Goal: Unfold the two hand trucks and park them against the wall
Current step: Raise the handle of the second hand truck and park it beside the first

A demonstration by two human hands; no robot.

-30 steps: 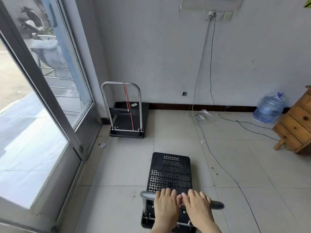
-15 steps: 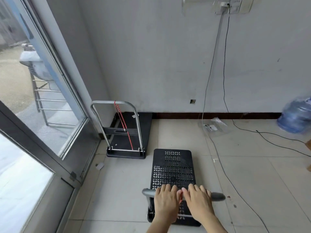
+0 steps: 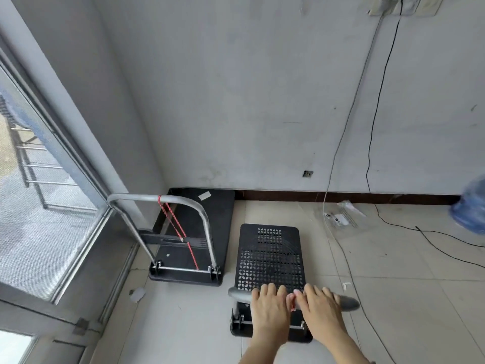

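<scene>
Two black hand trucks stand unfolded on the tiled floor. The first hand truck (image 3: 194, 232) sits in the corner with its far edge at the wall, its grey handle upright and a red cord hanging from the bar. The second hand truck (image 3: 271, 256), with a perforated deck, stands to the right of it, a short way off the wall. Its grey handle bar (image 3: 240, 293) is under both my hands: my left hand (image 3: 270, 308) and my right hand (image 3: 321, 308) grip it side by side, fingers curled over the top.
A glass door and frame (image 3: 52, 206) run along the left. Cables (image 3: 372, 158) hang from a wall socket and trail over the floor right of the second truck. A clear plastic bag (image 3: 343, 218) and a blue water bottle (image 3: 469, 211) lie near the baseboard.
The second hand truck has rolled forward with both my hands on its handle, coming alongside the parked one and closer to the wall. The view has moved in towards the corner.
</scene>
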